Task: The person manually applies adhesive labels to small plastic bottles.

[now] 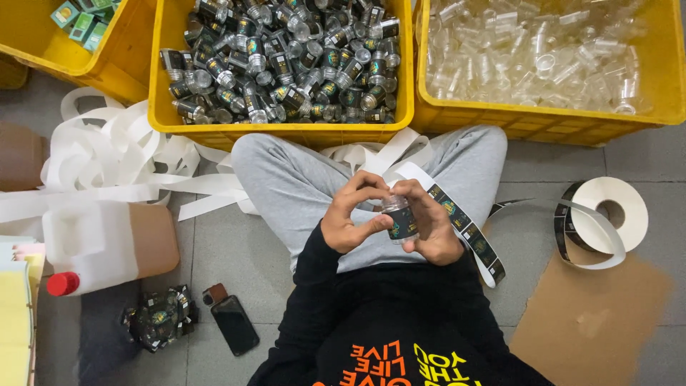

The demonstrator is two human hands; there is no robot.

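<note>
You're holding a small clear bottle [399,218] over your lap, both hands closed on it: left hand [348,214] wrapping it from the left, right hand [429,225] gripping the right side over the dark label. Label strip [468,232] is trailing right, toward the label roll [602,221]. Yellow crate of labelled bottles [282,61] is sitting just ahead

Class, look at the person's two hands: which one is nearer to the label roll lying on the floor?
Right. The right hand is on the side facing the label roll; the left hand is across the small bottle, farther away.
</note>
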